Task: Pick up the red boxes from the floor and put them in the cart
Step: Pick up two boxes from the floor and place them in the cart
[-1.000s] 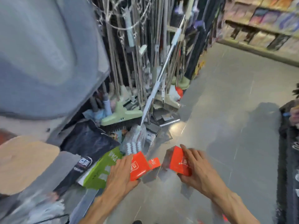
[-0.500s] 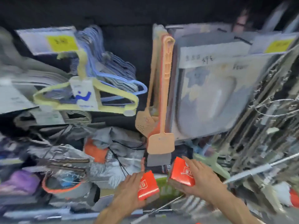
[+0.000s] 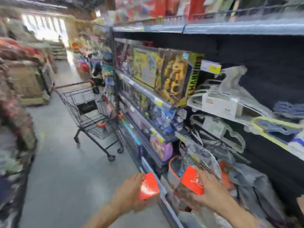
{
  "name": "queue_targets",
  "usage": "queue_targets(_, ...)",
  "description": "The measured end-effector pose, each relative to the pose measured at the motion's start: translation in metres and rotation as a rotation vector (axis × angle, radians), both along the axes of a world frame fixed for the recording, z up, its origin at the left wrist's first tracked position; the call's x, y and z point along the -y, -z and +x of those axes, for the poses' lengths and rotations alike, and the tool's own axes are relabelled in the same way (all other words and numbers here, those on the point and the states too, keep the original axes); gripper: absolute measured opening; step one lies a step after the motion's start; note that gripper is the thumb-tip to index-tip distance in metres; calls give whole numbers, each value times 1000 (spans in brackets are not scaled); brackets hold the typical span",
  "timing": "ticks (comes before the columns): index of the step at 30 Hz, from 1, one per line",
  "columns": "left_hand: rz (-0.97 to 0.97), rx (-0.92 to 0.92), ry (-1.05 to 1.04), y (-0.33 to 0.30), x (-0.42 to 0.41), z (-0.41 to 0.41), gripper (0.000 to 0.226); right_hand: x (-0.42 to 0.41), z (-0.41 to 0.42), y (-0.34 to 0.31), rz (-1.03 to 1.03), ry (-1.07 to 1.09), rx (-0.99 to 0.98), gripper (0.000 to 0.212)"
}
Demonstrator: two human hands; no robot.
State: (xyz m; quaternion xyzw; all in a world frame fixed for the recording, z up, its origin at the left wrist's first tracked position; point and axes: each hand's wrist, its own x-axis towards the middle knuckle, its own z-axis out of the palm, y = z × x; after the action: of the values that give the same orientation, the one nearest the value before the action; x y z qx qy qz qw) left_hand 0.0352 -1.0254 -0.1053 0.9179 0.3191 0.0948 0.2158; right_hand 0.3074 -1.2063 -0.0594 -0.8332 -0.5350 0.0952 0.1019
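Note:
My left hand [image 3: 130, 193] grips a small red box [image 3: 148, 188] at the bottom centre of the head view. Just to its right, my right hand [image 3: 209, 193] holds a second red box [image 3: 192, 182] with white print, in front of the lowest shelf. A black wire shopping cart [image 3: 87, 111] stands further up the aisle, left of centre, close against the shelving, well beyond both hands. Something red-orange lies low in its basket; blur hides what it is. The whole view is smeared by motion.
Shelving [image 3: 148, 92] packed with toy boxes, hangers and bagged goods runs along the right side. Stacked goods [image 3: 21, 83] line the left side. Grey floor [image 3: 62, 170] stretches between me and the cart.
The view has swung up from the floor and the hanging goods to look down the aisle, bringing the cart into sight. Both hands still hold their red boxes, now raised off the floor.

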Motion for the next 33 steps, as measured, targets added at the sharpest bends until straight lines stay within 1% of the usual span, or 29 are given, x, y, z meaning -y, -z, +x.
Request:
queue_targets(3,24,15,-127,-17,-43,-86,100,-81,-59,-15,18,-125,-16,106)
queue_targets(6,45,12,-257,-31,-91,-168,98,-162,-126,-32,53,-255,-60,103)
queue_targets(8,67,-18,-335,-43,-120,-215,93,-212,-169,-45,67,-325,-62,102)
queue_targets(11,89,-46,-423,-63,-162,-274,78,-278,-222,-62,96,-399,-127,101)
queue_targets(13,84,-59,-466,-73,-194,-308,77,-323,-253,-68,92,-463,-127,98)
queue_targets(16,67,-56,-518,-80,-244,-344,86,-390,-286,-74,99,-543,-123,100)
queue_targets(21,56,-37,-585,-87,-341,-381,86,-513,-322,-76,99,-633,-94,107)
queue_targets(27,64,-16,-657,-98,-470,-408,74,-667,-340,-84,93,-719,-100,108)
queue_targets(33,60,-2,-709,-109,-598,-427,87,-806,-352,-100,80,-745,-86,106)
